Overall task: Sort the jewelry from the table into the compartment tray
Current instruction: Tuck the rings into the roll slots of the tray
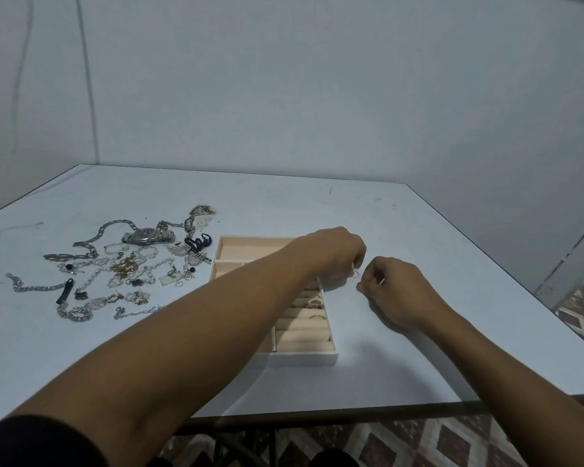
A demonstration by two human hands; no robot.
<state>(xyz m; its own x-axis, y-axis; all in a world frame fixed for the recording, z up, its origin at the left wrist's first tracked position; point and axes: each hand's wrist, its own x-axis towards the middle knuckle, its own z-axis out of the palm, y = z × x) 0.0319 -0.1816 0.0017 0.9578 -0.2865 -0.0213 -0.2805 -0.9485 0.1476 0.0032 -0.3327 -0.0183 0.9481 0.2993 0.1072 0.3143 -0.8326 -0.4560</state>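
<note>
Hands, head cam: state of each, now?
Left hand: pinches a small hoop.
Right hand: fingers curled; whether they hold anything cannot be told.

The tray [304, 357] is a shallow cream box with a pale peach lining, sitting flat on the desk [385, 230] with one short end nearest the viewer. Its right side is a column of padded rolls, and two rings [314, 304] are tucked between them (one is chunkier than the other). The far compartments that show look bare.

To the left of the tray lies a loose scatter of jewelry: a steel watch [148, 236], a heavy link chain [98, 234], a pearl strand [91, 281] and two silver wing-shaped pieces [189, 252] just beside the tray.

A thin wire hoop [356, 273] is pinched in the left hand [334, 251] by the tray's right edge.
</note>
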